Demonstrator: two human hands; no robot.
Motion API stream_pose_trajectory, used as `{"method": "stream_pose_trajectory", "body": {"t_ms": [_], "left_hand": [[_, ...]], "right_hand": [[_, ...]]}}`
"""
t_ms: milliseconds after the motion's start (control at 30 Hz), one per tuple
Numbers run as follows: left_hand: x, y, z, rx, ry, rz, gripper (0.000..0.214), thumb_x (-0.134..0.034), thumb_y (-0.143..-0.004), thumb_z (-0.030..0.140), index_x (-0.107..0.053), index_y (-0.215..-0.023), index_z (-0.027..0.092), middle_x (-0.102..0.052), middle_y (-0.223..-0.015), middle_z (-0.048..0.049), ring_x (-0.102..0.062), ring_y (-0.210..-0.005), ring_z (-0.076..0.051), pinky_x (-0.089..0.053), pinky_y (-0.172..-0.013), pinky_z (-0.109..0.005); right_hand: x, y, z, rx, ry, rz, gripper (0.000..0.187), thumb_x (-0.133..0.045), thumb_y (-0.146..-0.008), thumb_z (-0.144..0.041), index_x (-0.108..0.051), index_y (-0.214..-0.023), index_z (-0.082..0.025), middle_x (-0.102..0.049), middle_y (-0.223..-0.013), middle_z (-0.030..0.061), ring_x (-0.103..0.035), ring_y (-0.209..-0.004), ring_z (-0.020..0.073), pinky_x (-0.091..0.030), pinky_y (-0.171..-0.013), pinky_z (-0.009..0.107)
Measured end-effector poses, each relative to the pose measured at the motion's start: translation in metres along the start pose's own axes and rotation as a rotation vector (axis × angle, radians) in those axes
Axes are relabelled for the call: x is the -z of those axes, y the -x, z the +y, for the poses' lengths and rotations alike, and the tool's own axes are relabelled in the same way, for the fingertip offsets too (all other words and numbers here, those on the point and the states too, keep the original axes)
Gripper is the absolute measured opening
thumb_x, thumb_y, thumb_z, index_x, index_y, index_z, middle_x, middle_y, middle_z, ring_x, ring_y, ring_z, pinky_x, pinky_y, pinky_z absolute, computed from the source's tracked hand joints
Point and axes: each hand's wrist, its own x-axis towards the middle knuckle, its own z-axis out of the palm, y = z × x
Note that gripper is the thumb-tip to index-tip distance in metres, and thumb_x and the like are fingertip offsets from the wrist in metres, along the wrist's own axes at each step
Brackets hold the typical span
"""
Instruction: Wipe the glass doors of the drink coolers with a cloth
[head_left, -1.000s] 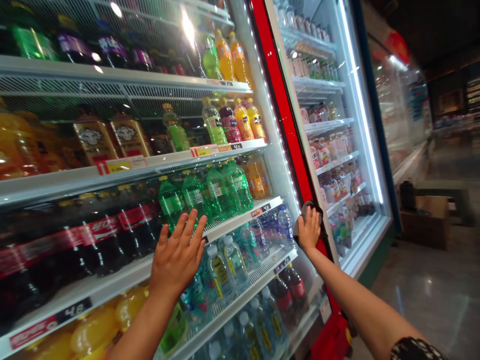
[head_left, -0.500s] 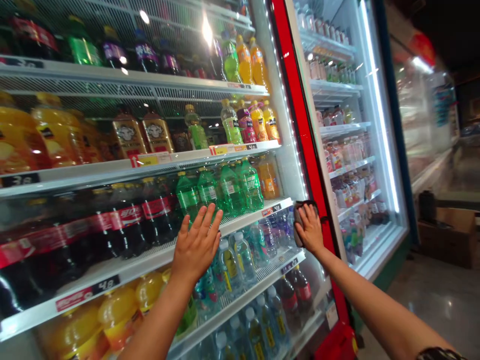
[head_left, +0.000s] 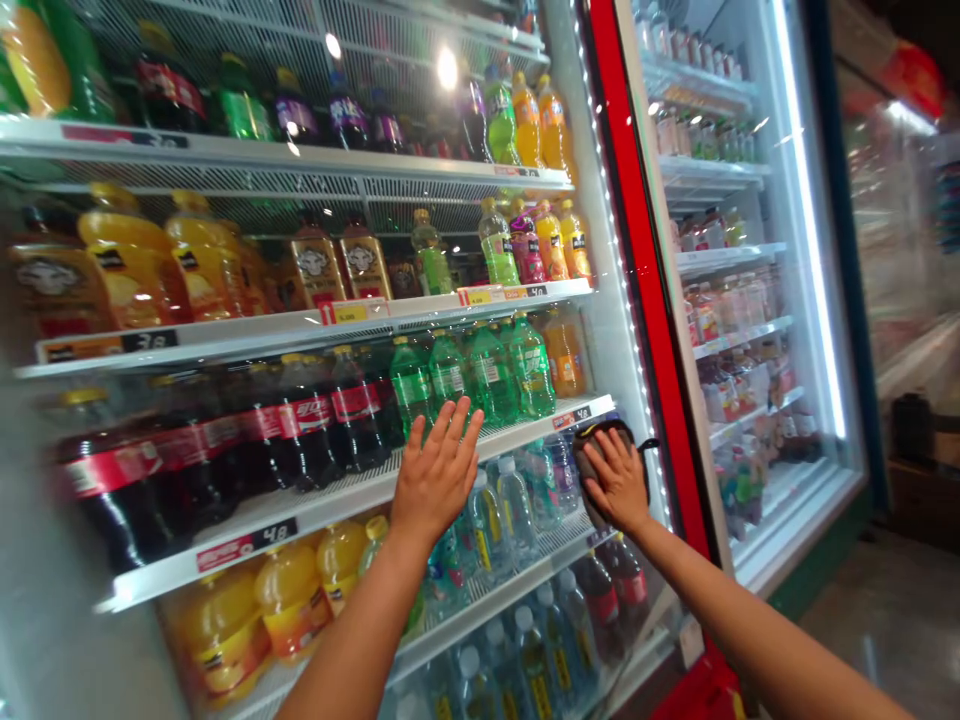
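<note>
Against the glass door of a lit drinks cooler, my left hand [head_left: 439,470] lies with its fingers stretched out and nothing in it. Behind it, through the glass, stand green soda bottles [head_left: 491,370] and dark cola bottles [head_left: 304,415]. My right hand [head_left: 621,478] presses a grey cloth [head_left: 582,462] with a dark edge and a small loop flat on the glass, left of the red door frame [head_left: 643,220]. The fingers spread over the cloth and hide its middle.
Shelves [head_left: 225,545] with price tags hold several rows of bottles, including orange juice bottles [head_left: 225,640] and water bottles [head_left: 514,510]. A second lit cooler [head_left: 810,250] stands to the right. Grey floor [head_left: 862,600] shows at the lower right.
My right hand has slid the cloth leftward, from beside the red frame onto the glass. The view has shifted left, showing more of the shelves there. My left hand stays flat.
</note>
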Motion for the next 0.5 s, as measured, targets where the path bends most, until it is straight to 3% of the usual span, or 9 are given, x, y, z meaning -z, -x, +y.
{"method": "stream_pose_trajectory", "body": {"t_ms": [67, 133, 233, 300, 400, 433, 500], "left_hand": [[-0.001, 0.001, 0.0, -0.003, -0.005, 0.013, 0.07, -0.05, -0.096, 0.027, -0.02, -0.159, 0.024, -0.024, -0.164, -0.0054, -0.01, -0.154, -0.018, 0.005, -0.128, -0.044], [-0.001, 0.001, 0.0, -0.008, -0.018, 0.022, 0.069, -0.05, -0.096, 0.026, -0.021, -0.158, 0.023, -0.024, -0.164, -0.0053, -0.01, -0.154, -0.018, 0.005, -0.128, -0.044], [0.0, 0.001, 0.001, -0.011, -0.042, 0.025, 0.067, -0.049, -0.097, 0.028, -0.022, -0.158, 0.023, -0.024, -0.164, -0.005, -0.011, -0.154, -0.019, 0.005, -0.128, -0.043], [0.0, 0.002, 0.002, -0.009, -0.049, 0.013, 0.066, -0.049, -0.098, 0.029, -0.022, -0.158, 0.023, -0.025, -0.163, -0.0049, -0.011, -0.154, -0.019, 0.005, -0.128, -0.042], [0.002, 0.002, 0.002, -0.003, -0.041, -0.023, 0.064, -0.047, -0.099, 0.031, -0.022, -0.158, 0.024, -0.024, -0.164, -0.0044, -0.012, -0.154, -0.019, 0.007, -0.127, -0.042], [0.003, 0.002, 0.001, -0.002, -0.036, -0.039, 0.064, -0.046, -0.099, 0.031, -0.021, -0.158, 0.023, -0.024, -0.164, -0.0044, -0.012, -0.154, -0.019, 0.007, -0.127, -0.042], [0.007, 0.002, 0.0, -0.015, -0.018, -0.076, 0.065, -0.045, -0.1, 0.031, -0.019, -0.158, 0.021, -0.023, -0.164, -0.0047, -0.012, -0.154, -0.019, 0.005, -0.128, -0.041]], "right_hand": [[-0.004, -0.026, -0.01, -0.243, 0.023, 0.065, 0.054, -0.039, -0.098, -0.036, -0.041, -0.151, -0.025, -0.04, -0.157, 0.0136, -0.026, -0.15, 0.0331, -0.03, -0.111, 0.062], [-0.006, -0.048, -0.038, -0.321, 0.028, 0.083, 0.057, -0.039, -0.099, -0.036, -0.035, -0.155, -0.025, -0.033, -0.161, 0.0132, -0.022, -0.151, 0.0333, -0.028, -0.112, 0.064], [-0.003, -0.043, -0.08, -0.129, 0.002, 0.038, 0.06, -0.047, -0.096, -0.038, -0.036, -0.155, -0.03, -0.033, -0.162, 0.0099, -0.02, -0.152, 0.0332, -0.022, -0.116, 0.063], [0.003, -0.019, -0.085, 0.112, -0.039, -0.021, 0.059, -0.054, -0.093, -0.039, -0.042, -0.151, -0.033, -0.04, -0.158, 0.0074, -0.023, -0.151, 0.0328, -0.017, -0.119, 0.062], [0.016, 0.009, -0.058, 0.404, -0.088, -0.105, 0.055, -0.056, -0.092, -0.038, -0.049, -0.146, -0.036, -0.051, -0.151, 0.0034, -0.029, -0.148, 0.0296, -0.011, -0.122, 0.059], [0.019, 0.009, -0.046, 0.422, -0.091, -0.117, 0.053, -0.056, -0.092, -0.037, -0.05, -0.145, -0.036, -0.052, -0.15, 0.0033, -0.03, -0.148, 0.0287, -0.012, -0.122, 0.058], [0.022, -0.008, -0.033, 0.311, -0.077, -0.106, 0.054, -0.054, -0.094, -0.036, -0.047, -0.148, -0.032, -0.048, -0.153, 0.0056, -0.029, -0.149, 0.0293, -0.018, -0.121, 0.058]]}}
